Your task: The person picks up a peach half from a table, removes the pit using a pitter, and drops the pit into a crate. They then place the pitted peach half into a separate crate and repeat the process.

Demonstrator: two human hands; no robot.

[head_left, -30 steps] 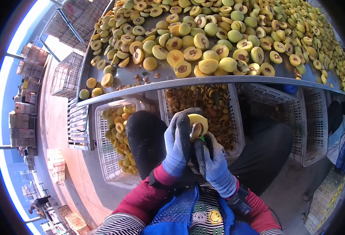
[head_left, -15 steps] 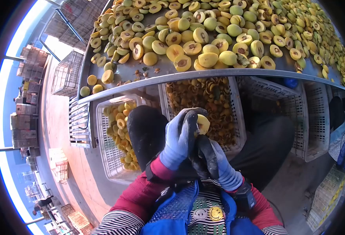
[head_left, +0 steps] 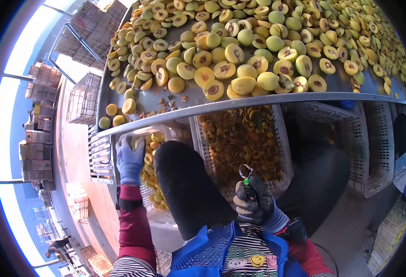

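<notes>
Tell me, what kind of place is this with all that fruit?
Probably a fruit-processing yard. A long table is heaped with halved fruit, crates below hold pitted pieces, and the right hand holds a pitting tool.

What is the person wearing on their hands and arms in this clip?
Both hands wear knitted blue-grey gloves; the right hand's glove has dark, grimy fingers, the left hand's looks cleaner. Dark red ribbed sleeves cover both arms, with a black band at each wrist.
</notes>
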